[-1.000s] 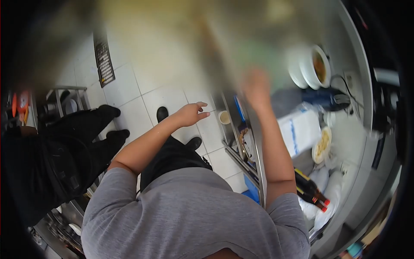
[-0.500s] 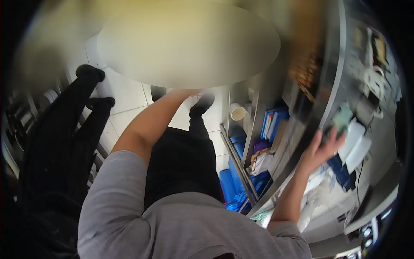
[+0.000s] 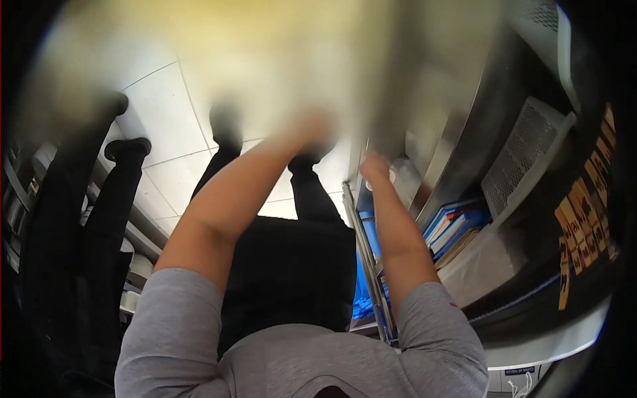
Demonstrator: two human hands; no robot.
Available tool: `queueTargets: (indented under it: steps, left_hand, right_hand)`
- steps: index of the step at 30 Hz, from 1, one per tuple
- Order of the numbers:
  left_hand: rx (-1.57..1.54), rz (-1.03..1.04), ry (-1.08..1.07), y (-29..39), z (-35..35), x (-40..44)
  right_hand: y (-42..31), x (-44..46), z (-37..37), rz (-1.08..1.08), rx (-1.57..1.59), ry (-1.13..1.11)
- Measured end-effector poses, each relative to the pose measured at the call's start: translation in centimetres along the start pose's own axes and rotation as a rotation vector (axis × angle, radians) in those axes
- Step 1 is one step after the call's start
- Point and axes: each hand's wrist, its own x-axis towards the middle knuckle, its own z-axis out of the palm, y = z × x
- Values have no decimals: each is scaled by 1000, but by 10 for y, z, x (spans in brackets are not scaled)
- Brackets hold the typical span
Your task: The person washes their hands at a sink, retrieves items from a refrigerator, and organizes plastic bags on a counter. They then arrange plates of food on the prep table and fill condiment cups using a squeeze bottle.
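My left hand (image 3: pixel 315 126) is stretched out ahead of me over the tiled floor, at the edge of a hazy patch. Blur smears its fingers, so whether it holds anything is hidden. My right hand (image 3: pixel 375 166) reaches forward to the front of the shelf unit with its fingers curled closed. What they grip, if anything, I cannot make out. Just beside that hand shows part of a pale round container (image 3: pixel 390 179). Below my right forearm runs a metal rail (image 3: pixel 363 249) along the shelf front.
Blue folders and papers (image 3: pixel 454 229) stand on the shelf at right. A grey perforated basket (image 3: pixel 527 162) and a row of tan labels (image 3: pixel 584 222) are farther right. Another person's black-clad legs (image 3: pixel 106 205) stand at left, beside racks with white dishes (image 3: pixel 139 268).
My right hand has come down from the cluttered counter at right, where it was spread open, to the shelf front. The view has turned, and the basket and labels now show.
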Motion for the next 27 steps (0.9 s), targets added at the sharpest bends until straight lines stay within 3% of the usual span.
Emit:
queueTargets:
  steps: [2, 4, 6, 8, 10, 14, 18, 20, 22, 24, 25, 26, 27]
  left_hand:
    - [-66, 27, 23, 14, -4, 13]
    - [-366, -27, 29, 51, -45, 6]
    - [-378, -27, 22, 67, -65, 17]
    - [-439, 45, 92, 81, -76, 39]
    - [-464, 106, 118, 110, -92, 58]
    - [-711, 203, 105, 172, -123, 77]
    - [-1012, 248, 172, 202, -159, 144]
    - [-1219, 278, 206, 211, -177, 171]
    - [-1185, 176, 240, 230, -199, 148]
    - [-1413, 154, -41, 232, -214, 176]
    - [-1444, 312, -30, 232, -216, 194]
    - [-1669, 848, -382, 229, -205, 245]
    - [-1744, 821, -432, 234, -213, 237]
  right_hand:
    - [22, 0, 42, 16, -137, -32]
    - [41, -8, 67, 9, -198, 5]
    - [45, -14, 69, 28, -161, 317]
    - [40, -17, 56, 29, -68, 434]
    - [29, -26, 35, 80, 278, 567]
    - [12, -22, 16, 58, 533, 628]
    - [-22, -63, -75, -273, 876, 846]
    - [-35, -147, -149, -563, 769, 951]
    - [-4, -204, -205, -995, 383, 1263]
    - [-10, -205, -235, -523, 564, 1537]
    - [-6, -188, -239, -451, 558, 1437]
    - [1, -166, -239, -377, 549, 1340]
    - [4, -147, -236, -302, 613, 1144]
